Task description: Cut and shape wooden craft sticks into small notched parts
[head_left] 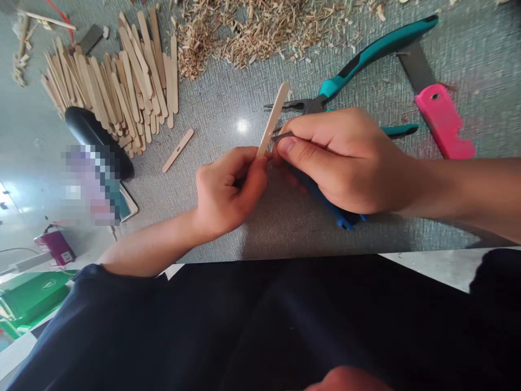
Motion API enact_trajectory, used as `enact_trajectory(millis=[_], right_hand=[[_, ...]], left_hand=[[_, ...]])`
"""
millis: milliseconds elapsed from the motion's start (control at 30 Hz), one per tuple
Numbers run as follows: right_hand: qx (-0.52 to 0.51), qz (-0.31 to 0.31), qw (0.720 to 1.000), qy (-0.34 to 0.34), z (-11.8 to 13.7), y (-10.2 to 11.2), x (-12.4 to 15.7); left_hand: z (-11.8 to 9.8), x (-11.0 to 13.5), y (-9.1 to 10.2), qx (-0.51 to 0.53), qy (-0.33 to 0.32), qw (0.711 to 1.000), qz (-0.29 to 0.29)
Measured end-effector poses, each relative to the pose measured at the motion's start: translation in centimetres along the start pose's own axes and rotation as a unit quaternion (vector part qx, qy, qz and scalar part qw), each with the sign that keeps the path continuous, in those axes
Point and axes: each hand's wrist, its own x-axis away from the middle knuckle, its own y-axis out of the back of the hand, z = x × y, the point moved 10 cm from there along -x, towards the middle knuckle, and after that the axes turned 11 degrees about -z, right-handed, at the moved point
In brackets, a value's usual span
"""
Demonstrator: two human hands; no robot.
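My left hand (232,187) is closed on the lower end of a wooden craft stick (273,120), which slants up and to the right. A small rough nick shows near the middle of the stick. My right hand (337,160) grips a blue-handled utility knife (315,187), thumb pressed along its blade. The blade's tip is right beside the nick; I cannot tell whether it touches. Behind my right hand lie teal-handled needle-nose pliers (366,54), partly hidden by it. A single craft stick (178,150) with a small hole lies left of my hands.
A heap of craft sticks (118,81) lies at the upper left, beside a black rounded object (97,138) and a blurred-out phone (91,187). Wood shavings (244,32) cover the far side. A pink-handled knife (443,119) with its blade out lies at right.
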Motion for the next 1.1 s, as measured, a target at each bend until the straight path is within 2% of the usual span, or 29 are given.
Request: enact_trajectory(millis=[133, 400, 633, 800, 967, 1100], right_hand=[[0.002, -0.003, 1.000, -0.009, -0.1, 0.0, -0.2], [0.007, 0.014, 1.000, 0.000, 0.4, -0.2, -0.2], [-0.013, 0.008, 0.999, 0.031, 0.6, 0.1, -0.1], [-0.018, 0.008, 0.999, 0.025, 0.6, 0.0, -0.2], [-0.010, 0.003, 1.000, 0.019, 0.6, 0.0, -0.3], [0.003, 0.003, 1.000, 0.019, 0.4, 0.0, -0.1]], left_hand=[[0.8, 0.5, -0.1, 0.016, 0.040, 0.999, 0.012], [1.5, 0.8, -0.6, 0.069, 0.068, 0.994, 0.059], [2.1, 0.5, -0.5, 0.040, 0.089, 0.995, 0.037], [2.1, 0.7, -0.5, 0.059, 0.088, 0.994, 0.017], [2.7, 0.5, -0.4, 0.028, 0.112, 0.993, 0.017], [2.7, -0.3, -0.3, 0.011, 0.085, 0.996, 0.003]])
